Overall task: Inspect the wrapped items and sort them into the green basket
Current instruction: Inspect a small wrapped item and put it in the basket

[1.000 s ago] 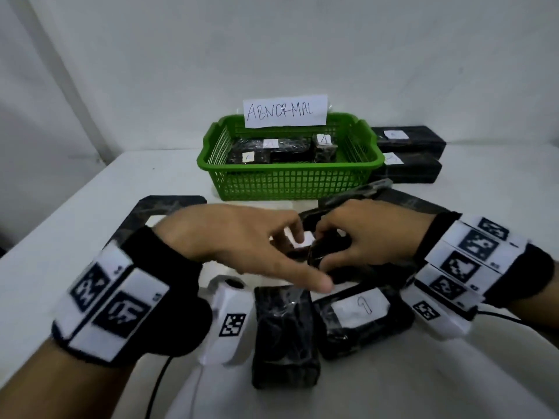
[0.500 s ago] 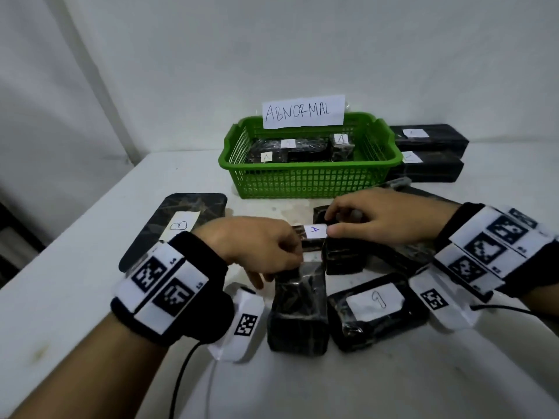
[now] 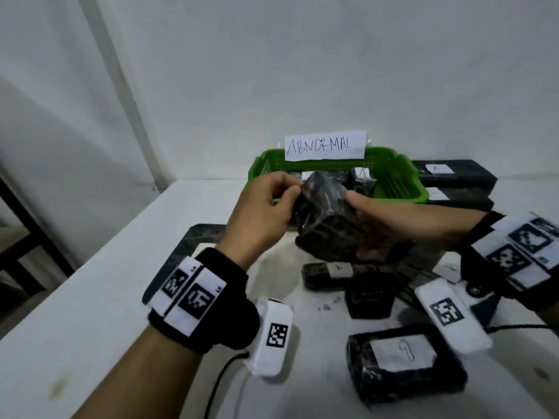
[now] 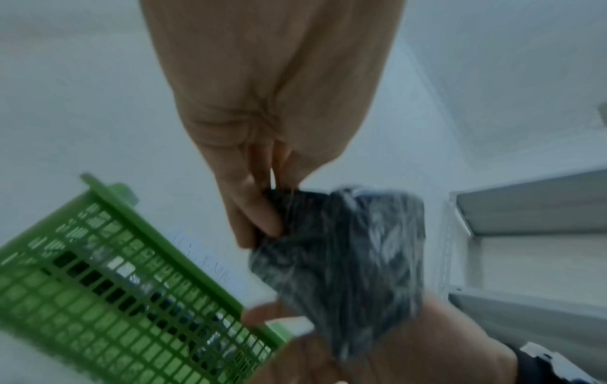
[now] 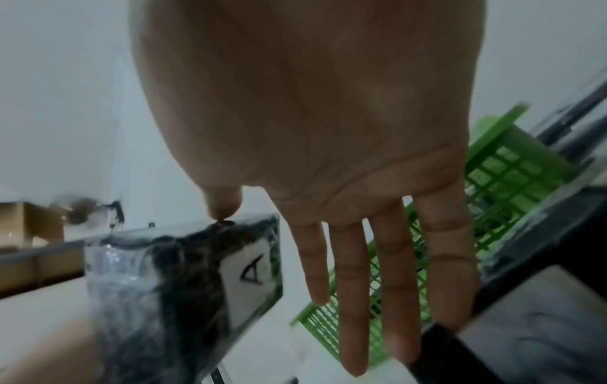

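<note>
A black item wrapped in clear film (image 3: 326,219) is held up in the air in front of the green basket (image 3: 402,182). My left hand (image 3: 281,195) pinches the wrap at its upper left corner (image 4: 276,207). My right hand (image 3: 381,216) is on its right side. In the right wrist view the thumb tip (image 5: 223,207) touches the item's top edge (image 5: 184,280), and the four fingers (image 5: 351,298) are straight and apart from it. A white label reading "A" (image 5: 249,275) shows on one face. The basket (image 4: 98,272) carries an "ABNORMAL" sign (image 3: 325,145) and holds several wrapped items (image 3: 363,176).
More wrapped black items lie on the white table below my hands: one labelled "A" (image 3: 332,273), a small block (image 3: 370,297), and a larger labelled one near the front (image 3: 405,367). A flat dark slab (image 3: 193,240) lies left. Two black boxes (image 3: 453,173) are stacked right of the basket.
The wrapped item has come up off the table to basket height, with both hands on it. The right fingers have straightened.
</note>
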Demonstrator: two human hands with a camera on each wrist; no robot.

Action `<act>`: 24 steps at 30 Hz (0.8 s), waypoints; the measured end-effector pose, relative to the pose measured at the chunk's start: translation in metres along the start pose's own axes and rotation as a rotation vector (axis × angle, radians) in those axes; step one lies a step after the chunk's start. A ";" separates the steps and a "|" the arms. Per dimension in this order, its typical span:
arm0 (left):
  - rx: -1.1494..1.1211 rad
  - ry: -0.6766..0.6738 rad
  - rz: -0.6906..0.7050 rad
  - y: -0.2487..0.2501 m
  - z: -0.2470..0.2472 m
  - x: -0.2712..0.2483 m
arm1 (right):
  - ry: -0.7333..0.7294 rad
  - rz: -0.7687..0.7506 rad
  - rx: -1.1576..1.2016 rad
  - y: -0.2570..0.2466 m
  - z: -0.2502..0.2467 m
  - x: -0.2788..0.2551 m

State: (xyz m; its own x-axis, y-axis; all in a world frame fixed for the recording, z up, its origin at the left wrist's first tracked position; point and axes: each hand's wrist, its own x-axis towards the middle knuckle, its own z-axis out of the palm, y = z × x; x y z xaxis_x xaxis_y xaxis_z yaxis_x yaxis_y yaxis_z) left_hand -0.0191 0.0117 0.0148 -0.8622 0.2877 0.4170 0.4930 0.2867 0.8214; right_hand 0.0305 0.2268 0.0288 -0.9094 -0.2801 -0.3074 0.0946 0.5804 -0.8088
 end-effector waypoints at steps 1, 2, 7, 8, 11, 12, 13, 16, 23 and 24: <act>-0.037 0.054 0.003 -0.003 0.005 0.005 | -0.007 -0.030 0.090 -0.002 -0.002 0.003; -0.082 0.083 -0.010 -0.006 0.011 0.010 | -0.008 -0.077 0.167 -0.004 -0.004 0.008; -0.572 0.003 -0.206 0.002 0.022 0.036 | 0.227 -0.246 0.542 -0.004 -0.026 0.020; -0.576 -0.048 -0.219 0.003 0.022 0.043 | 0.321 -0.301 0.503 -0.002 -0.032 0.020; -0.494 -0.184 -0.218 0.012 0.026 0.063 | 0.588 -0.464 0.084 0.001 -0.052 0.019; -0.475 -0.208 -0.201 0.015 0.030 0.069 | 0.616 -0.496 -0.071 0.001 -0.057 0.021; -0.465 -0.212 -0.189 0.018 0.034 0.073 | 0.638 -0.523 -0.163 0.001 -0.059 0.022; -0.554 -0.168 -0.237 0.018 0.045 0.085 | 0.706 -0.541 -0.089 0.001 -0.065 0.025; -0.696 -0.183 -0.141 0.007 0.057 0.086 | 0.611 -0.369 0.570 0.000 -0.063 0.022; -0.687 -0.196 -0.126 0.007 0.060 0.083 | 0.627 -0.375 0.574 0.001 -0.063 0.021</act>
State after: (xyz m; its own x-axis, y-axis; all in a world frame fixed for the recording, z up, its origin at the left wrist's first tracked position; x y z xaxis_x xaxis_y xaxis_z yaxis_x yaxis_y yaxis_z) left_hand -0.0803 0.0924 0.0318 -0.8390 0.4674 0.2785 0.1508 -0.2920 0.9444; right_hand -0.0137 0.2698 0.0527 -0.9579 0.1890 0.2163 -0.2162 0.0212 -0.9761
